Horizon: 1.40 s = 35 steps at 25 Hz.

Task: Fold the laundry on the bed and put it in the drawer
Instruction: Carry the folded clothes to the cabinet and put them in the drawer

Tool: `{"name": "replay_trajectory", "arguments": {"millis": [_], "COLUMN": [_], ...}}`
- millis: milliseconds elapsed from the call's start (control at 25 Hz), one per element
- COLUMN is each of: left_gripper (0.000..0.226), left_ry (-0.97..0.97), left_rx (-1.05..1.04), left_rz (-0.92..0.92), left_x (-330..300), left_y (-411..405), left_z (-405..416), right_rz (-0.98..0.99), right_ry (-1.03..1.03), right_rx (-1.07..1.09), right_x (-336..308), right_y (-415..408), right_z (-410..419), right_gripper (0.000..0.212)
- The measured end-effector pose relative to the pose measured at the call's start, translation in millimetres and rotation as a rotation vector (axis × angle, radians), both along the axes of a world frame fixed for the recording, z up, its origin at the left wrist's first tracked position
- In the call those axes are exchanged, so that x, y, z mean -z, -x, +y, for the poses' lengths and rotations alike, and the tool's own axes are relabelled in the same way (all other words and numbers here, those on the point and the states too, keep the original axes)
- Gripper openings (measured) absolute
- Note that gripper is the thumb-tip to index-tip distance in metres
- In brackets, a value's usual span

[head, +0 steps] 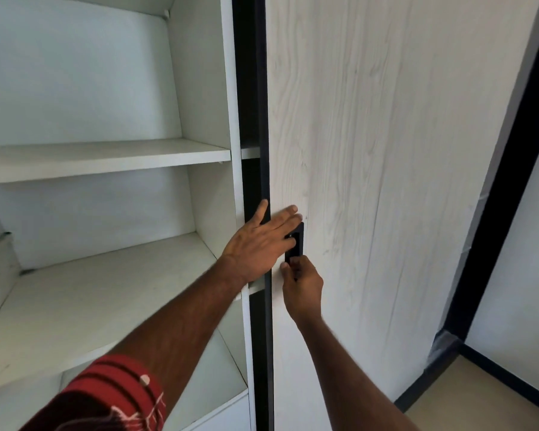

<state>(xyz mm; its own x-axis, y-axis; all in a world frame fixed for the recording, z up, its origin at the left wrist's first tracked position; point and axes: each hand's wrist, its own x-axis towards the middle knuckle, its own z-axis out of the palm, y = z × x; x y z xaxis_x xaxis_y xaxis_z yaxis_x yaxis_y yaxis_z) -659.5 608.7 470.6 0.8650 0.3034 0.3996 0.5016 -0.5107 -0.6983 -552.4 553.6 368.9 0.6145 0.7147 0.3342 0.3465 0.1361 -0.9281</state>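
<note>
Your left hand (260, 241) lies flat on the sliding door (386, 181) in the middle of the frame, fingers straight and spread, the thumb on the black edge strip (263, 119); the fingertips reach the top of the recessed black handle (294, 244). Your right hand (301, 283), just below it, has its fingers curled into the lower part of that handle — it holds the handle, nothing else.

The laundry and the bed are not in view, so I cannot tell you where they lie. No drawer shows either; on the left of the frame you see only the white shelves (106, 160) of the open wardrobe.

The door is a tall, stiff panel with a pale printed wood grain, matte and smooth. I judge it rather heavy, and it will probably run sideways on a track, not swing. The flat face gives little grip, so the recess is the right place to take hold — pull there, and let the flat hand only steady the panel. The shelves are smooth white board with square edges. A red striped sleeve (119, 390) shows at the lower left.
</note>
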Motion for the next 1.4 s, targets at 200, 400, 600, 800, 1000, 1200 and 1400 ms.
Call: {"name": "replay_trajectory", "arguments": {"millis": [200,400,600,800,1000,1200,1400], "left_gripper": [0.036,0.034,0.041,0.05,0.044,0.042,0.048], "left_ry": [-0.046,-0.087,-0.134,-0.141,-0.113,-0.08,-0.059], "left_rx": [-0.044,0.029,0.009,-0.034,-0.073,-0.149,-0.259], "left_rz": [-0.007,-0.007,0.029,0.061,0.047,0.058,0.113], "left_x": [1.9,-1.1,3.4,2.6,1.6,-0.3,-4.8], "left_y": [2.5,24.1,62.6,117.9,176.0,239.1,291.6], "left_z": [-15.0,-18.3,-21.7,-32.8,-46.3,-62.4,-76.8], "right_rz": [-0.036,-0.121,-0.287,-0.265,-0.28,-0.22,-0.085], "right_ry": [0.051,0.086,0.088,0.029,0.006,-0.026,0.009], "right_rx": [-0.017,-0.089,-0.125,-0.187,-0.229,-0.311,-0.434], "right_x": [-0.9,4.8,26.3,34.3,39.1,37.4,26.2], "right_y": [4.8,12.9,41.0,91.0,146.2,202.4,241.4], "right_z": [-2.1,-2.3,-7.8,-18.2,-30.7,-39.7,-43.6], "right_gripper": [0.012,0.013,0.012,0.015,0.021,0.024,0.022]}}
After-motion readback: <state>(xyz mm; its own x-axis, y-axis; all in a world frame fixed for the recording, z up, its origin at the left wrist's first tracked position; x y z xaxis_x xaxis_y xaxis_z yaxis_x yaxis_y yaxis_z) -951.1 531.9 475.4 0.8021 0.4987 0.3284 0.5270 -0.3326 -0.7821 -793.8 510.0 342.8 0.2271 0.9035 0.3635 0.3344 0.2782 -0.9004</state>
